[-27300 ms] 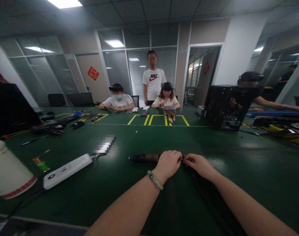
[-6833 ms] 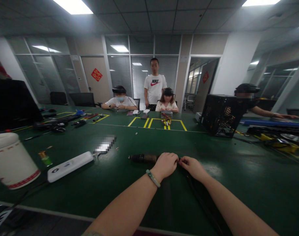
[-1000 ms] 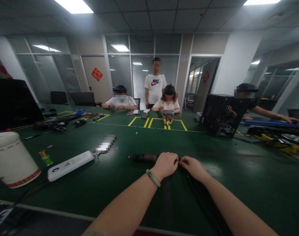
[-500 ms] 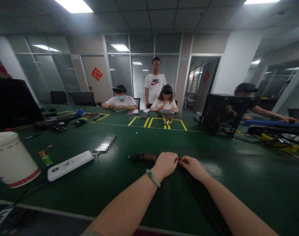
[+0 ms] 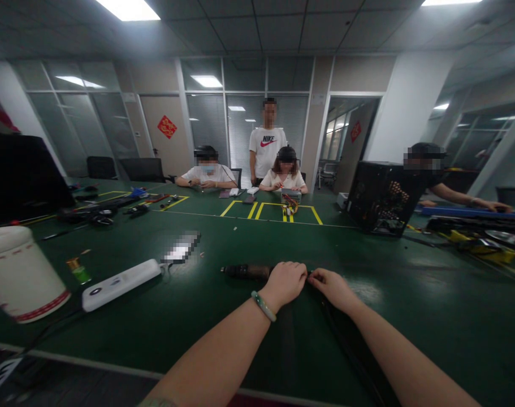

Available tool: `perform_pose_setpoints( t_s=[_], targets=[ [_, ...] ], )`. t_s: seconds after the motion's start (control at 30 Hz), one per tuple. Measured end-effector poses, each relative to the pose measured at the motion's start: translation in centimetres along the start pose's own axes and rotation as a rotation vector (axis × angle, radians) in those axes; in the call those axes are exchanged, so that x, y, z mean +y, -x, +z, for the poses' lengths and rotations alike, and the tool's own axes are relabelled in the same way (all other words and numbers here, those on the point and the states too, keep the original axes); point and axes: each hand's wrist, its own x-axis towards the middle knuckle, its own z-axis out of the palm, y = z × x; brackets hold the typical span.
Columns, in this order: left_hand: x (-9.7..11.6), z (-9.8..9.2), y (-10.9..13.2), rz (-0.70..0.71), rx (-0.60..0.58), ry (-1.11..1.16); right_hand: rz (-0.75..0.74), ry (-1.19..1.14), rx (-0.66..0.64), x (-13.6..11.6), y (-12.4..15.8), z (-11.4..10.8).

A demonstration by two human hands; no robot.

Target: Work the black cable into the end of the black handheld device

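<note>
A long, dark cylindrical corded hand tool [image 5: 249,272] lies across the green table in front of me, its small metal tip pointing left. Whether it is an electric screwdriver I cannot tell. My left hand [image 5: 286,278], with a bracelet on the wrist, is closed over its rear part and hides it. Close beside, my right hand [image 5: 332,287] pinches at the tool's back end, where a black cable [image 5: 346,339] comes out and curves down toward the table's front edge. What exactly the right fingertips hold is mostly hidden.
A white power strip [image 5: 121,285], a phone [image 5: 183,249], a small green bottle [image 5: 81,272] and a paper cup [image 5: 24,277] stand to the left. At right is a black computer case [image 5: 378,198]. Several people work across the green table [image 5: 198,333].
</note>
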Motion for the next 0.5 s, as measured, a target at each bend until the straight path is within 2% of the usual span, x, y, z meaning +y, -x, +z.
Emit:
perform_pose_setpoints(
  t_s=[0.23,0.5],
  targets=[
    [-0.1,0.2,0.0,-0.011,0.046,0.045,-0.014,0.011,0.019,0.1,-0.1,0.2],
    [-0.1,0.0,0.1,-0.002,0.032,0.033,0.018,0.12,0.086,-0.9,0.3,0.2]
  ],
)
